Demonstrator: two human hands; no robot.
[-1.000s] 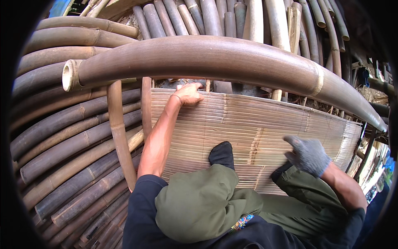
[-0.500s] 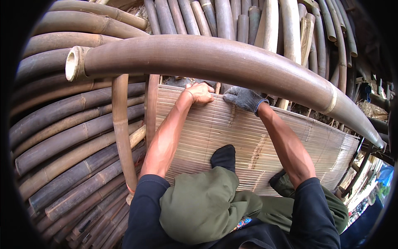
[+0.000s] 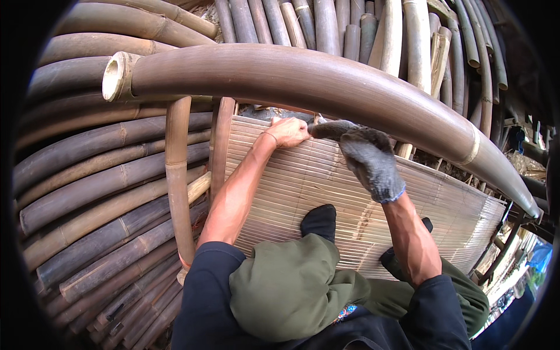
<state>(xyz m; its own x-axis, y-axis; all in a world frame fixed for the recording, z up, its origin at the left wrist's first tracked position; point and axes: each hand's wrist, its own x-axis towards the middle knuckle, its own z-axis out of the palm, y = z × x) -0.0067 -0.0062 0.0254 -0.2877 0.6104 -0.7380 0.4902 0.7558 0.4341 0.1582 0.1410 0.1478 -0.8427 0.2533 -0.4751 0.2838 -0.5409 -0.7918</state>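
A wide panel of thin bamboo slats (image 3: pixel 291 192) lies in front of me, under my raised knee. My bare left hand (image 3: pixel 290 133) rests at its far edge, fingers curled and pressed together; whatever they pinch is hidden. My right hand (image 3: pixel 373 163), in a grey knit glove, is bent just right of it and looks closed. A dark, blurred shape (image 3: pixel 332 129) reaches from the glove toward my left fingertips; whether it is gloved fingers or a held thing, I cannot make out.
A thick bamboo pole (image 3: pixel 291 76) crosses above the panel's far edge, close over my hands. A thinner bamboo post (image 3: pixel 177 175) stands at the left. Stacked bamboo poles (image 3: pixel 111 169) fill the left side, and more poles (image 3: pixel 326 26) lie beyond. My dark-socked foot (image 3: pixel 319 221) is on the panel.
My right hand has turned, its wrist swinging nearer to me and to the right, while the dark shape lies beside my left fingertips. My left hand stays at the panel's edge. The view has shifted slightly.
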